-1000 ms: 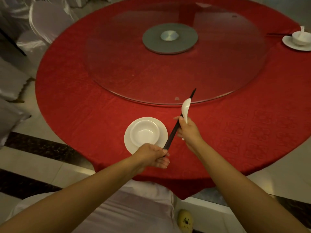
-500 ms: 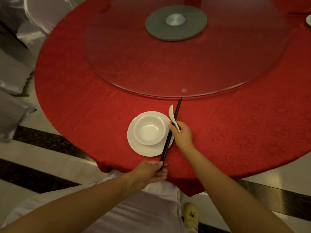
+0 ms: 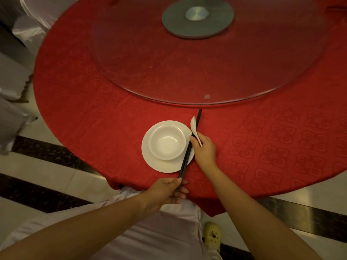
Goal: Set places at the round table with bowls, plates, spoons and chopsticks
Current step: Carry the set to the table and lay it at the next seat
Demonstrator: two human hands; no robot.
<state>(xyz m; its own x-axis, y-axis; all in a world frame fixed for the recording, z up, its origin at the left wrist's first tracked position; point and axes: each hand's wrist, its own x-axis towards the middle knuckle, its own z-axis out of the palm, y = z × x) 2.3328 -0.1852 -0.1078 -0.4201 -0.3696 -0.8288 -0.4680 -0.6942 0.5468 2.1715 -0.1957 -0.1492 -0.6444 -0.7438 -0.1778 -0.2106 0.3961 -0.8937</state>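
A white bowl (image 3: 166, 142) sits on a white plate (image 3: 150, 158) near the front edge of the round table, which is covered in a red cloth (image 3: 262, 147). Black chopsticks (image 3: 187, 154) lie slanted across the plate's right rim, tips pointing toward the table's middle. My left hand (image 3: 167, 190) pinches their near end at the table edge. My right hand (image 3: 203, 149) holds a white spoon (image 3: 194, 126) and also touches the chopsticks midway, just right of the bowl.
A large glass turntable (image 3: 187, 72) with a grey hub (image 3: 198, 16) covers the table's middle. White-covered chairs (image 3: 32, 19) stand at the left, another chair (image 3: 150, 231) below me against the table edge. The floor shows black and white tile bands.
Both hands lowered the chopsticks and spoon from above the table down to the plate's right side. The view moved closer; the far place setting at the right went out of frame.
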